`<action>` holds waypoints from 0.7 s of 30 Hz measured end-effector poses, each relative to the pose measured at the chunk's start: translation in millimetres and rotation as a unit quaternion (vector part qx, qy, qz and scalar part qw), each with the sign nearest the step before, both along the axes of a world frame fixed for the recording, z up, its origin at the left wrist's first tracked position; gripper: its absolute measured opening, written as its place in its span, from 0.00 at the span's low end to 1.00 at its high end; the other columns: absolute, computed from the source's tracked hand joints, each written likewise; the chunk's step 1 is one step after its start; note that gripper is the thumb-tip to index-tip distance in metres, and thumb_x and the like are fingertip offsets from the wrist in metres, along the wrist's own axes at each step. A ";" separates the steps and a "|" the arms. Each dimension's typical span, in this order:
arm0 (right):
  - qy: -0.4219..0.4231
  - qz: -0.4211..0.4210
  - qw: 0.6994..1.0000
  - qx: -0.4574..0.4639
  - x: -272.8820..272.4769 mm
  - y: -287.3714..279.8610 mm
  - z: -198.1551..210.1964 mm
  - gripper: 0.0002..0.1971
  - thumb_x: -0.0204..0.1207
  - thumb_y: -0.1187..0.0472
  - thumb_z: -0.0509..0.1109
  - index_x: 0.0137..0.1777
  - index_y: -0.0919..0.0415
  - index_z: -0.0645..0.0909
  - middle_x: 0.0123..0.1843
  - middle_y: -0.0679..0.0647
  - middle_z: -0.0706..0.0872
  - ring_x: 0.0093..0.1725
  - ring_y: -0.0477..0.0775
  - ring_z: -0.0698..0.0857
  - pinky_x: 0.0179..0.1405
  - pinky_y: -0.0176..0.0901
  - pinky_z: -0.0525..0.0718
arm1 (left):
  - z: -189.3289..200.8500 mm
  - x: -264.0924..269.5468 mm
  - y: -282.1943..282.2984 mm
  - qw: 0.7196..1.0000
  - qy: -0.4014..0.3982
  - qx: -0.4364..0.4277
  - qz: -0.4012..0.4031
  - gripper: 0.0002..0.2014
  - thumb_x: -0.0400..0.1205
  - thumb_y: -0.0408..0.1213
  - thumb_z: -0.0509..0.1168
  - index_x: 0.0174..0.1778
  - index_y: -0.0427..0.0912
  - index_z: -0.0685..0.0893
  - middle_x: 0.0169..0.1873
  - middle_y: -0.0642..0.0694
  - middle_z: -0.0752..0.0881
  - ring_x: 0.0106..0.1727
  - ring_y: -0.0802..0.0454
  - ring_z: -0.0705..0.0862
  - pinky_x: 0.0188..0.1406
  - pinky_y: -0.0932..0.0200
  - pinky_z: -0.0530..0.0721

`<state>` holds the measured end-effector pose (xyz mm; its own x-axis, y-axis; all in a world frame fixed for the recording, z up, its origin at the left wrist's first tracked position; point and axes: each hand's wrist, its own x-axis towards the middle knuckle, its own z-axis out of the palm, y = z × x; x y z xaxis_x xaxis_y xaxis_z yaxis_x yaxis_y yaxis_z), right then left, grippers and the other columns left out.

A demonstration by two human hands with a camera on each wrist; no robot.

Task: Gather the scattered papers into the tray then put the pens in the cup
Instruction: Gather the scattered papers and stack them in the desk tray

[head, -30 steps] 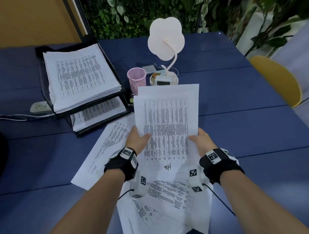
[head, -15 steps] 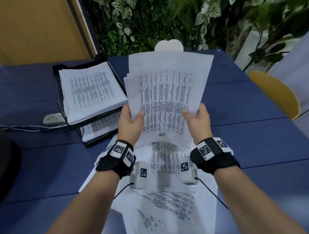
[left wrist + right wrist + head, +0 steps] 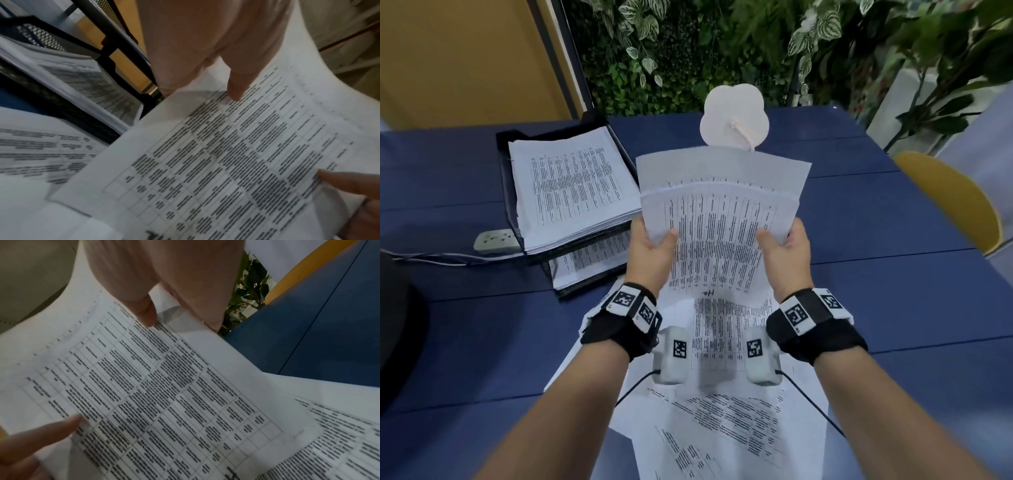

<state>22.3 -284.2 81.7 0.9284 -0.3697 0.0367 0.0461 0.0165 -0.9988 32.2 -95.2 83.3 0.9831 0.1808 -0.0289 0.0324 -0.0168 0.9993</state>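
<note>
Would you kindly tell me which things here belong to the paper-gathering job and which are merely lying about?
Part of the job:
- held sheets, gripped by left hand and right hand
- loose papers on the table
- black tray, stacked with paper

Just lying about:
- flower-shaped lamp
- power strip
- yellow chair
- plants

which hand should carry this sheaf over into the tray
Left. The tray stands to the person's left, just beyond the left hand. Both hands hold the sheaf; the right hand, on its far edge, would have to cross over.
</note>
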 end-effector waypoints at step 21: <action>0.102 0.039 0.958 0.264 -12.3 -6.5 -28.2 0.10 0.80 0.69 0.66 0.57 0.59 0.80 0.54 0.58 0.89 0.51 0.57 0.89 0.52 0.54 0.88 | -0.4 -1.4 16.6 0.990 0.089 -0.094 0.058 0.21 0.85 0.44 0.62 0.71 0.39 0.72 0.63 0.41 0.81 0.60 0.45 0.83 0.57 0.54 0.79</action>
